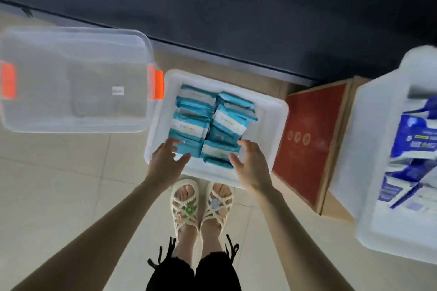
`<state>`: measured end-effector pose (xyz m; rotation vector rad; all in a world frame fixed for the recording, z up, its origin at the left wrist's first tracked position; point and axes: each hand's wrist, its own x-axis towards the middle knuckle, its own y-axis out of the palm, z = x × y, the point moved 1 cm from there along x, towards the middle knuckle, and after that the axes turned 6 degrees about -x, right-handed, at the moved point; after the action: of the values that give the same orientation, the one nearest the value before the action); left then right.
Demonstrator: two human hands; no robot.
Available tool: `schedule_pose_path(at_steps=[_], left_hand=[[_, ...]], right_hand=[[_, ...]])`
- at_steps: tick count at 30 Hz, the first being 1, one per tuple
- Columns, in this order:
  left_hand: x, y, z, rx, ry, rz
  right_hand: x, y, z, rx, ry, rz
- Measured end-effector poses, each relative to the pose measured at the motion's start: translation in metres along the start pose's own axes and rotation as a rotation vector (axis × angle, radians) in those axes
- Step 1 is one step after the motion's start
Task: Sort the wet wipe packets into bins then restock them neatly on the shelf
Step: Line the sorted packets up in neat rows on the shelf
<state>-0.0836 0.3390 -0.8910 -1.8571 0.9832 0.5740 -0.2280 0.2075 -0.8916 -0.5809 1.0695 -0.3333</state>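
two packet rows (205, 125), long axes crosswise

Soft, even, rather dim light leaves only faint shadows on the pale floor (59, 184). The wide lens bends the edges (the clear bin (78, 125) and the white bin (373, 130) at far right look smeared and hazy); the centre is fairly sharp.
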Motion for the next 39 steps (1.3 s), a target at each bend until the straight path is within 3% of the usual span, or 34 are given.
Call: schedule_pose_path(at_steps=[5, 11, 16, 28, 33, 39], left_hand=[[0.074, 0.055, 0.058, -0.121, -0.165, -0.064], [0.145, 0.103, 0.097, -0.147, -0.128, -0.148], [0.177, 0.123, 0.105, -0.135, -0.162, -0.285], [0.174, 0.130, 0.105, -0.155, -0.130, -0.490], [0.163, 0.121, 0.097, -0.211, -0.076, -0.551], [0.115, 0.090, 0.071, -0.370, -0.076, -0.493]], right_hand=[[0.063, 0.071, -0.040, 0.199, 0.129, -0.028], [0.127, 0.124, -0.065, 0.372, 0.210, -0.160], [0.169, 0.146, -0.078, 0.379, 0.280, -0.319], [0.198, 0.147, -0.076, 0.556, 0.478, -0.437], [0.185, 0.135, -0.069, 0.684, 0.411, -0.450], [0.120, 0.097, -0.051, 0.957, 0.311, -0.370]])
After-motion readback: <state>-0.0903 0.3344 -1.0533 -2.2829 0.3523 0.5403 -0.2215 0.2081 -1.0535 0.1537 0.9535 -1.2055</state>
